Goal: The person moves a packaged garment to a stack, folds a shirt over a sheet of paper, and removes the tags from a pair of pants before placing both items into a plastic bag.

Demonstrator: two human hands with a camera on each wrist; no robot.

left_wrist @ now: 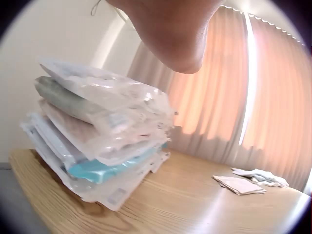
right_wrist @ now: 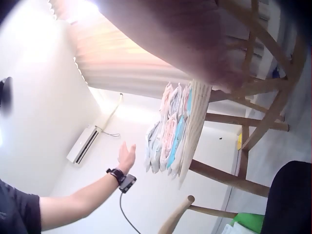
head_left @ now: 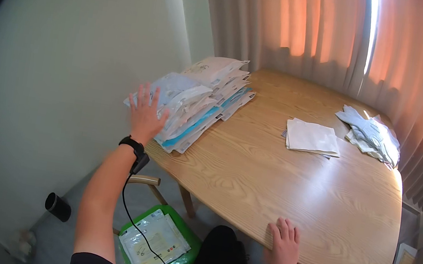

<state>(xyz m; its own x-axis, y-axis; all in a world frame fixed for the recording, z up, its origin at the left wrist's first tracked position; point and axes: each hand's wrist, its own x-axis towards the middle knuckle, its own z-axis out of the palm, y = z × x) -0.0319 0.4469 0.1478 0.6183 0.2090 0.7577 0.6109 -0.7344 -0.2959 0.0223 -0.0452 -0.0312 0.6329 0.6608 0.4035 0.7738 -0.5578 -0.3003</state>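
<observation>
Two stacks of clear plastic packages (head_left: 214, 77) with folded contents stand at the table's left corner, one turquoise package (left_wrist: 97, 170) low in the pile. My left hand (head_left: 147, 113) is at the near stack with its fingers spread; in the left wrist view the hand (left_wrist: 170, 29) shows above and in front of the packages. Nothing is in its grasp. My right hand (head_left: 285, 251) rests on the table's near edge, fingers extended and holding nothing. On the table (head_left: 251, 160) lie a folded white cloth (head_left: 313, 137) and, farther right, a pile of crumpled pale cloth and plastic (head_left: 371, 136).
A green stool (head_left: 193, 248) beside the table bears flat white packages (head_left: 155, 242). Wooden chair parts (right_wrist: 263, 92) show under the table. A black bin (head_left: 58, 207) stands on the floor by the wall. A cable (head_left: 148, 237) runs from the left wrist camera.
</observation>
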